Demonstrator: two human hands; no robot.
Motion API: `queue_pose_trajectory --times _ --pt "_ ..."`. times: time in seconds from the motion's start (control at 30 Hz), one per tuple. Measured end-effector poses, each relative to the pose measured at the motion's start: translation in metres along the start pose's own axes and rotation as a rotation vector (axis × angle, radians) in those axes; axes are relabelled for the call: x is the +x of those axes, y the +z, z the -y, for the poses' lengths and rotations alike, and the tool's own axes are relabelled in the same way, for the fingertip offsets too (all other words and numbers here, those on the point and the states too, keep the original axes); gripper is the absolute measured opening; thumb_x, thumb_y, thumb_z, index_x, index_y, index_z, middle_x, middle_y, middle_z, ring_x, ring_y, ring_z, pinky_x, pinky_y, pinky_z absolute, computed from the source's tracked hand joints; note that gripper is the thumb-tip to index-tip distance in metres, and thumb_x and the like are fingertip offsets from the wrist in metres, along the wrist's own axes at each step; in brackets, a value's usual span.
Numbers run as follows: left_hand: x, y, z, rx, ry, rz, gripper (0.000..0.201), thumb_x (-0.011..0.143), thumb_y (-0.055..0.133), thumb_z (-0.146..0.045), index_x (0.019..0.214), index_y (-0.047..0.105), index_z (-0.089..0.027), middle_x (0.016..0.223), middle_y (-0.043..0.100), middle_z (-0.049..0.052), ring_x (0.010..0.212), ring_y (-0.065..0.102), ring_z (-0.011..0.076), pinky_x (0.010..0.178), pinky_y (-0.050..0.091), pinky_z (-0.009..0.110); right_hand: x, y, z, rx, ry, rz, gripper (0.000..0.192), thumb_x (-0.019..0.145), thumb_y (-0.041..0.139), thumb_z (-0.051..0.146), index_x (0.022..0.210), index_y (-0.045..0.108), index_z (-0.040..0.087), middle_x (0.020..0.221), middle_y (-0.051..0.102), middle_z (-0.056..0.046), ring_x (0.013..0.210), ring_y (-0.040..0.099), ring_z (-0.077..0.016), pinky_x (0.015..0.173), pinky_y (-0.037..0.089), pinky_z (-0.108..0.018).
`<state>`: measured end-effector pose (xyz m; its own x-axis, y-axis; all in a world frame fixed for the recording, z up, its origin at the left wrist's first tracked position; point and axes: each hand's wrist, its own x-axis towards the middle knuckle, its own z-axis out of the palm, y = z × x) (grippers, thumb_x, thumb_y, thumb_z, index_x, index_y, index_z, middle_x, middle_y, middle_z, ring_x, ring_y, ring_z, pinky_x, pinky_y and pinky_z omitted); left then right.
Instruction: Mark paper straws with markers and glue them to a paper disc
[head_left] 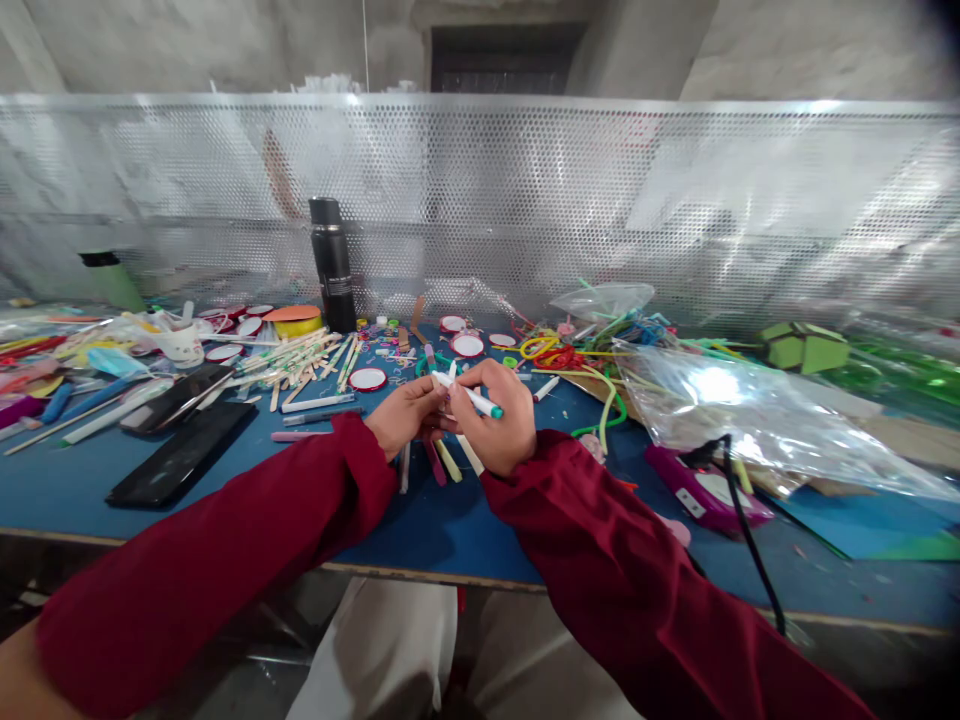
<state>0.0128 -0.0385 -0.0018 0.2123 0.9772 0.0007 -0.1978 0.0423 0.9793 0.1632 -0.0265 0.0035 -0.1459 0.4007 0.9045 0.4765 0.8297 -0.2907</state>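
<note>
Both my hands meet above the front middle of the blue table. My right hand (pixel 499 410) is closed around a white marker (pixel 477 401) with a green end, its other end pointing at my left fingers. My left hand (pixel 409 412) is pinched; what it holds is mostly hidden behind the fingers, with only a small pale bit showing. Beneath and in front of the hands lie several coloured sticks, among them a pale yellow one (pixel 448 461). Another white marker (pixel 546 389) rests just right of my right hand.
A black bottle (pixel 334 270) stands at the back against a perforated metal panel (pixel 480 200). Wooden craft sticks (pixel 304 360) and two dark phones, one a flat black phone (pixel 182 455), lie left. A purple box with a cable (pixel 705 488) and a clear plastic sheet (pixel 757 415) are right.
</note>
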Motion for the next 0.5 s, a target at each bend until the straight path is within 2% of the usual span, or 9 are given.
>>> queue_pose_trajectory --times 0.17,0.33,0.5 --pt "0.0007 -0.0005 0.0010 0.012 -0.016 0.004 0.045 0.076 0.077 -0.054 0.098 0.062 -0.018 0.078 0.072 0.003 0.060 0.069 0.0124 0.049 0.044 0.017 0.0002 -0.0006 0.0003 -0.032 0.032 -0.035 0.010 0.085 0.059 0.023 0.076 0.056 0.023 0.072 0.064 -0.001 0.072 0.059 -0.0188 0.070 0.043 -0.034" --pt "0.0014 -0.0013 0.0017 0.010 -0.005 0.009 0.044 0.075 0.079 -0.053 0.096 0.062 -0.017 0.078 0.071 0.002 0.058 0.067 0.0107 0.049 0.044 0.017 0.0003 -0.0006 0.0003 -0.017 -0.002 -0.008 0.011 0.086 0.058 0.023 0.075 0.055 0.023 0.071 0.063 0.000 0.069 0.058 -0.0177 0.071 0.043 -0.035" --pt "0.0009 -0.0006 0.0013 0.003 -0.017 0.002 0.043 0.075 0.078 -0.052 0.096 0.062 -0.017 0.076 0.071 0.002 0.059 0.068 0.0117 0.049 0.045 0.017 -0.0001 0.0001 -0.0008 -0.023 0.026 -0.025 0.010 0.086 0.059 0.025 0.077 0.056 0.023 0.072 0.063 -0.001 0.071 0.058 -0.0184 0.069 0.043 -0.034"
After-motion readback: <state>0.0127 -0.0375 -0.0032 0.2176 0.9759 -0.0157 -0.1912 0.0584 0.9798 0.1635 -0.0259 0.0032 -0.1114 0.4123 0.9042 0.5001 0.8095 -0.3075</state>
